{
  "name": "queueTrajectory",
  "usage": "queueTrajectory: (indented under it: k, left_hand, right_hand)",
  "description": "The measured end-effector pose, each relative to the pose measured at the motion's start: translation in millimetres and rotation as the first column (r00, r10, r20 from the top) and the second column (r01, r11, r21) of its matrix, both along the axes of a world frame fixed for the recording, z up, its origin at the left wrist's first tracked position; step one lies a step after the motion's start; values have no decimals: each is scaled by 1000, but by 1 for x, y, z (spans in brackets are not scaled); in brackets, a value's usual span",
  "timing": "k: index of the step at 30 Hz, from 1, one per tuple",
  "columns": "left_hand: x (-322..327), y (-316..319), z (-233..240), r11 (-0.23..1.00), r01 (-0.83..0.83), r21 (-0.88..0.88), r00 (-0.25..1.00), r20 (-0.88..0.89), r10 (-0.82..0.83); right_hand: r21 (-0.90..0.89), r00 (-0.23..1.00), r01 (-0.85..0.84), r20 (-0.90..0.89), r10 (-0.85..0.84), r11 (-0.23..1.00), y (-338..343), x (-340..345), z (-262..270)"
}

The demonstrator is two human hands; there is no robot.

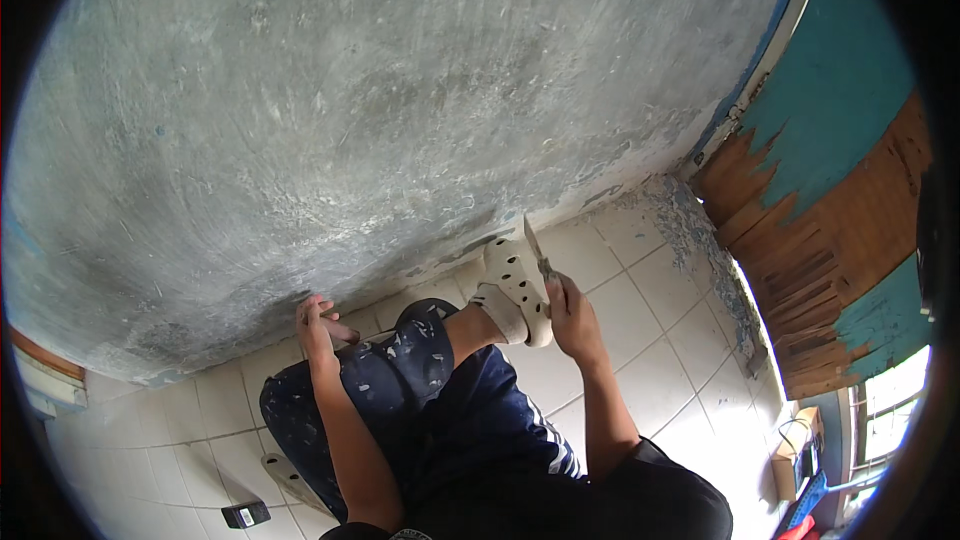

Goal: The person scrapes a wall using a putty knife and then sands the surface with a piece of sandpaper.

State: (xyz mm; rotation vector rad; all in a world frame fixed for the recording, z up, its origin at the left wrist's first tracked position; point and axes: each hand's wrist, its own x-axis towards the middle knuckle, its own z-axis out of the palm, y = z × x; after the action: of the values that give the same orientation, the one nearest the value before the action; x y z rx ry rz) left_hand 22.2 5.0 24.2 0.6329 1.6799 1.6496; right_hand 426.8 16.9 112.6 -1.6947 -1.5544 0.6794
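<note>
My right hand [573,315] is closed around the handle of a scraper [534,240]; its thin blade points up towards the foot of the wall. The blade is seen nearly edge-on, so whether it touches the wall cannot be told. My left hand [316,326] is held near the wall above my bent knee, fingers apart, with no tool visible in it. Before me rises a grey wall [390,127] with worn, scuffed patches and flaking near its base. A beige clog [517,277] on my foot lies between the hands, beside the scraper.
Pale floor tiles [667,330] meet the wall; paint flakes [694,232] lie in the right corner. A splintered teal wooden door [825,165] stands at right. A cardboard box [787,465] and a blue plastic item [807,501] are at lower right, a small black box [246,515] at lower left.
</note>
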Motion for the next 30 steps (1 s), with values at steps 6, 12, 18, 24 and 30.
queueTrajectory:
  k: [6,12,18,24,30]
  left_hand:
    - [-7,-5,0,1000,-1,8,999,-38,2]
    - [2,0,-2,1000,26,10,997,-72,-25]
    - [-3,-6,-6,999,23,39,993,-117,-18]
    - [8,1,-7,993,56,102,995,-89,-47]
    - [9,6,0,997,60,38,996,-64,-57]
  right_hand:
    - [-203,580,-245,-814,-24,948,20,-31,11]
    - [-222,62,-293,-975,-213,930,32,-96,-2]
    - [-273,62,-52,-961,-270,961,46,-141,-16]
    - [-135,296,95,-942,-157,986,74,-123,-76]
    - [-180,273,47,-944,-186,982,65,-108,-32]
